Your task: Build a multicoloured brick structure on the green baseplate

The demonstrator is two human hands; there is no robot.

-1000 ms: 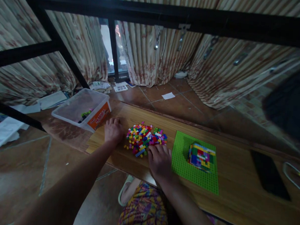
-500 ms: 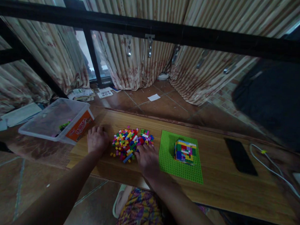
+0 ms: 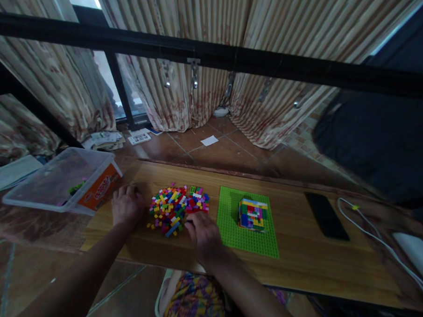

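A loose pile of small coloured toy bricks (image 3: 174,206) lies on the wooden table. My left hand (image 3: 127,205) rests on the tabletop just left of the pile, fingers forward and holding nothing visible. At the pile's lower right edge is my right hand (image 3: 204,235), with thumb and fingertips pinched together. Whatever is between them is too small to make out. To its right, a green baseplate (image 3: 225,229) carries a low, multicoloured block of joined bricks (image 3: 253,214).
A clear plastic bin (image 3: 37,202) with an orange label stands at the table's left end, some green pieces inside. A black phone (image 3: 326,216) and a white cable (image 3: 366,229) lie on the right. A dark metal bar (image 3: 216,53) crosses beyond the table, before striped curtains (image 3: 210,18).
My right hand has drawn back slightly from the bricks, its fingertips now closer together. My left hand stays put on the table. The whole view has shifted a little as my head moved.
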